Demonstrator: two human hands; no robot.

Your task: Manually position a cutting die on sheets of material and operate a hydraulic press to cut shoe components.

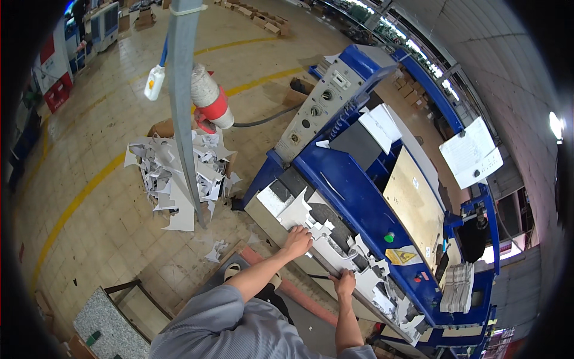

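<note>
A white sheet with cut-out shapes (326,246) lies along the dark bed (290,179) at the front of a blue machine. My left hand (297,242) is at the sheet's near edge, its fingers bent and closed on it. Closer to me and to the right, my right hand (343,283) is closed around a thin dark stick-like tool (320,276), which points left along the bed's front edge. Fingers partly cover the tool, so its exact kind does not show. More jagged white scraps (382,292) extend to the right along the bed.
The blue machine (353,185) has a grey control panel (312,107) with knobs. A metal post (182,90) rises at left, near a heap of white offcuts (179,176). A stack of sheets (457,287) stands at right. A stone-topped table (110,323) is at lower left.
</note>
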